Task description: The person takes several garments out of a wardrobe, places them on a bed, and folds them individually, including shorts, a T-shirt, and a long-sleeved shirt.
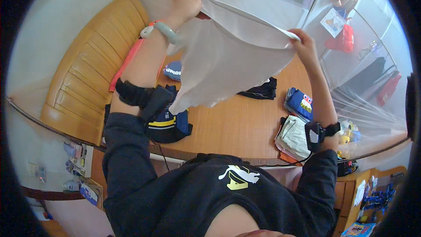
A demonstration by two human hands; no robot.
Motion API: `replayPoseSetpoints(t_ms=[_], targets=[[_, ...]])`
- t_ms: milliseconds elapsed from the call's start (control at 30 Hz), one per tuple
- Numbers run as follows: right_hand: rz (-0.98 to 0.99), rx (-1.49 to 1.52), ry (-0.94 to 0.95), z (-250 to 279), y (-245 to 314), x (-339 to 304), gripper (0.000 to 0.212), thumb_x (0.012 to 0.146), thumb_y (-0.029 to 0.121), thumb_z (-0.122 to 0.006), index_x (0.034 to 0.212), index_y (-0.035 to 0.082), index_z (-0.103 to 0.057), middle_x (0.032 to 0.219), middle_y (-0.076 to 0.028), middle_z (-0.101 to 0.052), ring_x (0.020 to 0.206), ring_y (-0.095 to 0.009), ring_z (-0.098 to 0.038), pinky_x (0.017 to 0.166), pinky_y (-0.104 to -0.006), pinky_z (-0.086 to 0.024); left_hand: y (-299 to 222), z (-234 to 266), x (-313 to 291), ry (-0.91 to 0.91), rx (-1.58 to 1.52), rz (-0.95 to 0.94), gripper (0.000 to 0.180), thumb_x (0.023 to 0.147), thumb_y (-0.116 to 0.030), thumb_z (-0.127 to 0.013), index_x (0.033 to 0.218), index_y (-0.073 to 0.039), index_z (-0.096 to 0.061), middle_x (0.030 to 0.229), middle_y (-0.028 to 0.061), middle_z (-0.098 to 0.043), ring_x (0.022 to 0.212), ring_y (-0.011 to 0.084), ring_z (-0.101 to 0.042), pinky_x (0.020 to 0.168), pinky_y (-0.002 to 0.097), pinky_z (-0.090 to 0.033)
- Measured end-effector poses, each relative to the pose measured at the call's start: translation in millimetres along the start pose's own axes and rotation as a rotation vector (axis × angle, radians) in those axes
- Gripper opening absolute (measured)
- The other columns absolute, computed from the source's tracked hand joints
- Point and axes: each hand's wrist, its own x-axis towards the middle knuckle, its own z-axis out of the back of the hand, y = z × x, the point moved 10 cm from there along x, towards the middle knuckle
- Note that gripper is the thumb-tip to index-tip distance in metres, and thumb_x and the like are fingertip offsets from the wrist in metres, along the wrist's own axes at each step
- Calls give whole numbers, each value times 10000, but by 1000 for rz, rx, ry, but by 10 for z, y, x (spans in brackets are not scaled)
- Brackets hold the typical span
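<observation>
I hold up a thin white garment (239, 59), stretched between my raised hands by its upper edge. My left hand (188, 6) is closed on one end of that edge, and a pale bangle (165, 33) circles the wrist. At the other end, slightly lower, my right hand (305, 44) pinches the edge between thumb and fingers. The cloth hangs loosely, its lowest corner by my left forearm; which kind of garment it is, I cannot tell. Below it lie a dark garment with a yellow stripe (169, 125) and a black garment (262, 90).
The brown bed surface (219, 129) has a padded tan headboard (94, 68) at the left. Folded clothes, a blue one (300, 102) and a pale one (294, 136), lie in piles at the right. Sheer netting (359, 101) hangs along the right side. A dark blue garment (173, 70) lies farther back.
</observation>
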Motion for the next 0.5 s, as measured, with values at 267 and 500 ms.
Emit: replayPoseSetpoints(t_ms=[267, 500], targets=[[110, 164, -64, 117, 452, 397, 278, 697, 75, -458, 963, 25, -523, 696, -90, -549, 668, -149, -496, 613, -266, -401, -452, 667, 40, -151, 116, -307, 257, 720, 16, -322, 857, -30, -535, 708, 102, -551, 632, 179, -551, 566, 284, -461], [-97, -397, 385, -275, -442, 279, 399, 740, 308, -538, 971, -13, -488, 743, -94, -546, 724, -137, -510, 651, -264, -404, 258, 331, -354, 76, 896, -167, 191, 633, -51, -429, 733, 26, -572, 650, 118, -572, 613, 200, -542, 569, 338, -419]])
